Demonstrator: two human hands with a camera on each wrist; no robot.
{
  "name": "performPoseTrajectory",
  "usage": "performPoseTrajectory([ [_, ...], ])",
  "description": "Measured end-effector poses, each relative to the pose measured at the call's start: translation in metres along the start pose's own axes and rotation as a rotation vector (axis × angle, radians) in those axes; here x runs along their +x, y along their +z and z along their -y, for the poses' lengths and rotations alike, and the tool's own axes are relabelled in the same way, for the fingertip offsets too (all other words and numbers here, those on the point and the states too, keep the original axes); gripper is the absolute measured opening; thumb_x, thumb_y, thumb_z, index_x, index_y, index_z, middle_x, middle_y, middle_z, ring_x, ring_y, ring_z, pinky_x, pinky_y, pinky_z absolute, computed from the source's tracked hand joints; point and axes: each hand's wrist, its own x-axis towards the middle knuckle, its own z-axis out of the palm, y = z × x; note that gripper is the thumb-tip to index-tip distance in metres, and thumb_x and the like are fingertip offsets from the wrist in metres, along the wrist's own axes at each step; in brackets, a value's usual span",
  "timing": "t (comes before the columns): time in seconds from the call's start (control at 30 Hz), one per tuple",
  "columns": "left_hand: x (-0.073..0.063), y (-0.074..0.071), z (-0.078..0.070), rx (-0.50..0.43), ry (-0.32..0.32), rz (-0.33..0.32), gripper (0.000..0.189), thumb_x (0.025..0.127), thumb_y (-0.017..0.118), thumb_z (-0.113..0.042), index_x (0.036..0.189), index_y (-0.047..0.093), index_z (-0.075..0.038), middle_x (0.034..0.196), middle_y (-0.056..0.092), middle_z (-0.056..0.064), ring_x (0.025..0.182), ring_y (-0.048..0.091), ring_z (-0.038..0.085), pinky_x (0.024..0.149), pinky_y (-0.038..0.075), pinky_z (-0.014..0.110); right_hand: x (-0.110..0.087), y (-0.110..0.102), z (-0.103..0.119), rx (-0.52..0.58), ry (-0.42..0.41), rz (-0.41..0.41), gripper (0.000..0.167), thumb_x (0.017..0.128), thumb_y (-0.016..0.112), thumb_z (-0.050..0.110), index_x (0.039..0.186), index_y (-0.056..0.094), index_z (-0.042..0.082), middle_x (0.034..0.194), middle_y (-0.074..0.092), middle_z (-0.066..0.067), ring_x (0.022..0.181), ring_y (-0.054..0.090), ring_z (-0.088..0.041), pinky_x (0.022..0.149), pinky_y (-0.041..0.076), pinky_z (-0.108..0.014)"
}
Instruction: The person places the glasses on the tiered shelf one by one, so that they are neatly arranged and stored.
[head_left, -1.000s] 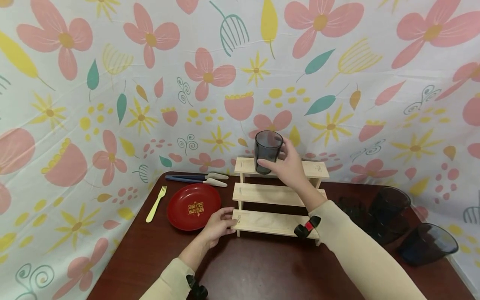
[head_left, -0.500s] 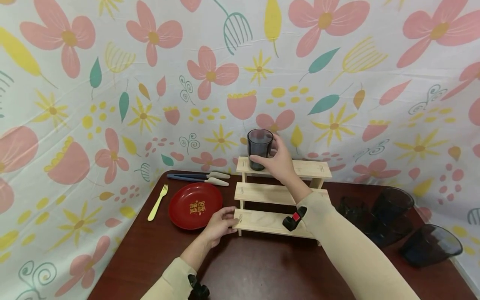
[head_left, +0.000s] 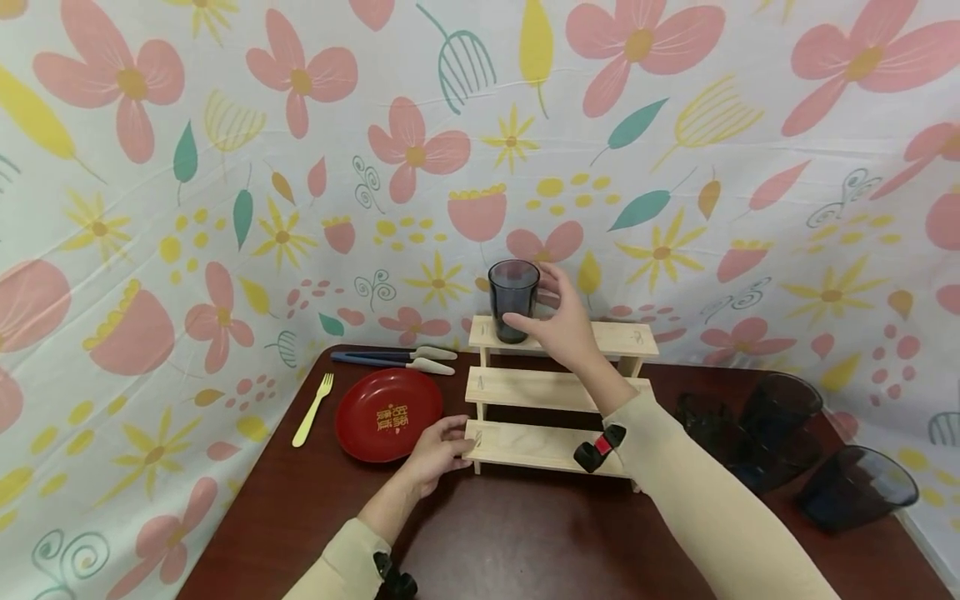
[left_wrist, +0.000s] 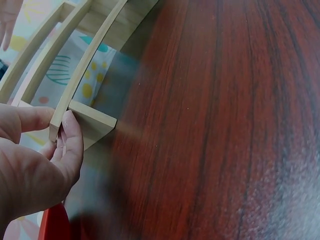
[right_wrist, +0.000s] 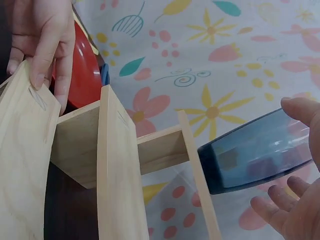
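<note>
A dark tinted drinking glass (head_left: 513,302) stands upright on the top step of a three-tier wooden rack (head_left: 536,388), toward its left end. My right hand (head_left: 567,325) is around the glass's right side, its thumb at the near side. In the right wrist view, the fingertips (right_wrist: 275,200) are spread apart from the glass (right_wrist: 255,150), and the thumb overlaps its side. My left hand (head_left: 437,454) pinches the left end of the lowest step, thumb on top; the left wrist view shows its fingers (left_wrist: 72,142) curled under the board.
A red plate (head_left: 388,415) lies left of the rack, with a yellow fork (head_left: 312,410) beside it and blue-handled tongs (head_left: 393,359) behind. Several dark glasses (head_left: 855,487) are at the table's right side. A floral cloth (head_left: 420,208) hangs close behind the rack.
The glass has moved left along the top step with my right hand, then come to stand near its left end. The right fingers have loosened from it. My left hand keeps its place.
</note>
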Motion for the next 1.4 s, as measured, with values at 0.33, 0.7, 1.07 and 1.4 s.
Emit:
performPoseTrajectory([
  [0.33,-0.002,0.001,0.000,0.007,-0.001,-0.002,0.060,0.096,0.067,-0.004,0.150,0.042,0.009,0.119,0.059,0.022,0.091,0.065,0.022,0.078,0.060,0.035,-0.042,-0.045,0.014,-0.046,-0.036,0.000,0.094,0.087,0.087,0.028,0.162,0.030,0.030,0.157,0.043,-0.007,0.139,0.047,-0.033,0.106,0.044,-0.060],
  [0.7,-0.004,0.001,-0.002,0.017,-0.007,-0.003,0.061,0.097,0.068,-0.005,0.150,0.042,0.009,0.119,0.060,0.022,0.091,0.066,0.021,0.078,0.060,0.034,-0.104,-0.112,0.004,-0.249,-0.024,-0.155,0.101,0.085,0.088,0.015,0.164,0.027,0.030,0.157,0.044,-0.008,0.137,0.048,-0.033,0.103,0.049,-0.038],
  [1.07,-0.002,0.002,-0.002,0.013,-0.015,-0.005,0.060,0.096,0.067,-0.004,0.150,0.043,0.008,0.118,0.060,0.021,0.091,0.066,0.021,0.077,0.060,0.034,-0.171,-0.135,-0.036,-0.386,0.081,-0.418,0.097,0.082,0.090,0.016,0.160,0.034,0.035,0.153,0.050,-0.005,0.138,0.047,-0.024,0.105,0.032,-0.017],
  [1.4,-0.001,0.002,-0.002,0.020,-0.015,-0.005,0.060,0.097,0.067,-0.005,0.150,0.043,0.008,0.119,0.060,0.022,0.091,0.066,0.022,0.079,0.060,0.035,-0.204,-0.127,-0.075,-0.406,0.135,-0.642,0.090,0.076,0.093,0.012,0.154,0.049,0.022,0.150,0.052,-0.005,0.136,0.043,-0.028,0.112,0.031,-0.035],
])
